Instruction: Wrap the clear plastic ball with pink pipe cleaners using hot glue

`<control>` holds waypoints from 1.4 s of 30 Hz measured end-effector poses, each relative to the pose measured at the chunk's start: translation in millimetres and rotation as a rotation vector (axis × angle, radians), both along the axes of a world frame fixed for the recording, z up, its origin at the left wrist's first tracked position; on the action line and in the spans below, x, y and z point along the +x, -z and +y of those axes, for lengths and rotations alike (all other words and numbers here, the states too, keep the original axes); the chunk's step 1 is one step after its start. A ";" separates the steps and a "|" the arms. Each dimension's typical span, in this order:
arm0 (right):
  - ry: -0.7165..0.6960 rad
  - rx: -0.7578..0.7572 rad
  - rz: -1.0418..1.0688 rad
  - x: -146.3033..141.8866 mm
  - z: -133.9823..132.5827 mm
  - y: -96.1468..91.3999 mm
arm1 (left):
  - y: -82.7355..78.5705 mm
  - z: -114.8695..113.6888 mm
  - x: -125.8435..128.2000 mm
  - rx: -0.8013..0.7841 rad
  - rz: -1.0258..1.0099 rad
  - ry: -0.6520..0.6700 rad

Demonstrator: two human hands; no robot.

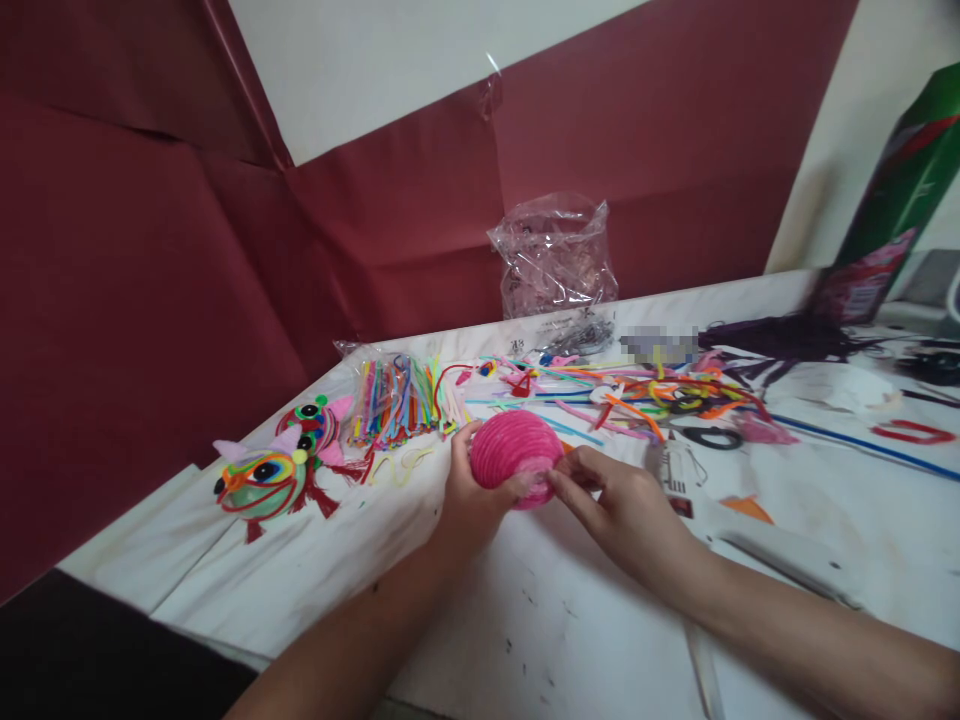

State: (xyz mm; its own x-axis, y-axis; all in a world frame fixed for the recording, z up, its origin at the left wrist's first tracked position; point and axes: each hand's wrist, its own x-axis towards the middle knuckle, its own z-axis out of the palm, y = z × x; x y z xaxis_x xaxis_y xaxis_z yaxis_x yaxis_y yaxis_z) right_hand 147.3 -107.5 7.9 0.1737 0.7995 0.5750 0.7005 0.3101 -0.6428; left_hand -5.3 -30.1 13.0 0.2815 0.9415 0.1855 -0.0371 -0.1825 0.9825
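Observation:
A pink fuzzy ball (514,450) wrapped in pipe cleaner is held just above the white table (570,620). My left hand (471,492) cups it from the left, fingers curled round its side. My right hand (615,505) pinches its lower right edge with thumb and fingertips. Behind the ball lies a scatter of loose coloured pipe cleaners (630,390).
Two finished colourful fish figures (281,465) lie at the left. A bag of pipe cleaners (394,398) sits behind them. A clear plastic bag (556,255) stands by the red wall. Scissors (709,436) and a white glue gun (739,525) lie right. A green box (896,195) stands far right.

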 end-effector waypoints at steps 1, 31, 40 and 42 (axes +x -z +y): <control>0.000 -0.003 0.000 0.0 0.3 -0.2 | -1.2 -0.7 0.2 -0.005 0.005 -0.002; -0.025 0.117 -0.066 0.3 -3.4 -1.8 | -13.5 0.2 -5.7 -0.004 0.108 0.032; -0.015 0.095 -0.064 0.5 -4.0 -2.6 | -11.7 -3.8 -3.4 0.020 0.069 0.007; -0.002 0.079 -0.061 1.1 -3.3 -2.4 | -9.0 -4.2 -2.4 0.018 0.057 0.015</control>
